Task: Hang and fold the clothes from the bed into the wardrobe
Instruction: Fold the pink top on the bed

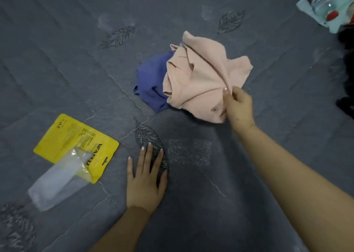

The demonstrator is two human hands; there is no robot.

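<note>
A crumpled pale pink garment point(201, 75) lies in the middle of the grey quilted bed point(67, 56). It partly covers a blue-purple garment point(151, 81) on its left. My right hand point(239, 106) pinches the pink garment's near right edge between thumb and fingers. My left hand point(145, 179) lies flat on the bedcover with fingers spread, holding nothing, well in front of the two garments.
A yellow card package point(70, 142) with a clear plastic sleeve point(57, 181) lies at the near left. At the far right corner sits a pale green cloth with clear, red-capped containers point(325, 4). Dark fabric point(346, 75) lies along the right edge.
</note>
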